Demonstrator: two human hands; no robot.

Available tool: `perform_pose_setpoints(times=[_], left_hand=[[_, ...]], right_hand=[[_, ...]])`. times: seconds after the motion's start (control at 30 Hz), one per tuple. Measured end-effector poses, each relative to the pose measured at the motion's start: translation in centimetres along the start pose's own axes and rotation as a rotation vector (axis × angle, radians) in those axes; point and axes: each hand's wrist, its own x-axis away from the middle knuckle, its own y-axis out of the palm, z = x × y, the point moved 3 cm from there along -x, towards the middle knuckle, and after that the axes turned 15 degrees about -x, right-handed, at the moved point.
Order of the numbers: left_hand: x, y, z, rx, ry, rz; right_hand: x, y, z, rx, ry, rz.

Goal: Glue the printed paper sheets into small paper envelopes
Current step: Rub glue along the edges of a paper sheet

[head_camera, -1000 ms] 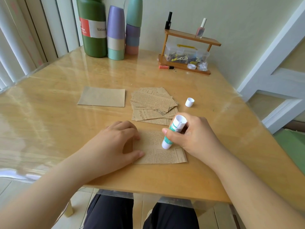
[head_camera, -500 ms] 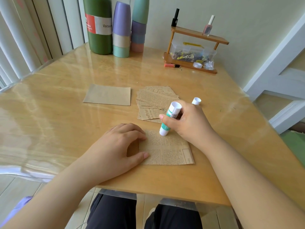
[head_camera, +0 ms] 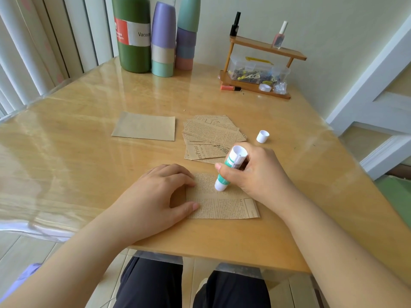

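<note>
Nearest you, the desk [head_camera: 73, 165] ends in a straight front edge above your knees, and a narrow strip of bare wood separates that edge from the printed sheet [head_camera: 224, 202]. Your left hand [head_camera: 155, 196] lies flat with fingers lightly curled, pinning the sheet's left edge and gripping nothing; its thumb rests on the lower left part of the paper. Your right hand [head_camera: 255, 172] is closed around the glue stick [head_camera: 231, 168], which tilts with its lower tip touching the sheet near the upper edge and its uncapped-looking white top pointing away from you. The sheet's right and lower edges lie free and flat.

Just beyond the hands, a loose stack of printed sheets [head_camera: 210, 138] fans out, its near edge close to the glue stick. To its left, apart by a small gap, lies a plain brown envelope [head_camera: 144, 129]. To its right stands the white cap [head_camera: 262, 136], alone on open wood.

Farther back, broad bare surface runs left toward the rounded corner. At the far edge stand a green flask [head_camera: 133, 34], stacked cups [head_camera: 163, 41], and a small wooden shelf [head_camera: 260, 63] by the wall.
</note>
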Motion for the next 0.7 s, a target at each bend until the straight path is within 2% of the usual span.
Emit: perform_pose_setpoints(times=[0.4, 0.7], left_hand=[[0.0, 0.1, 0.1, -0.008, -0.003, -0.003], [0.1, 0.1, 0.0, -0.009, 0.002, -0.012]], right_hand=[[0.9, 0.0, 0.2, -0.012, -0.007, 0.058], [-1.7, 1.0, 0.5, -0.002, 0.029, -0.003]])
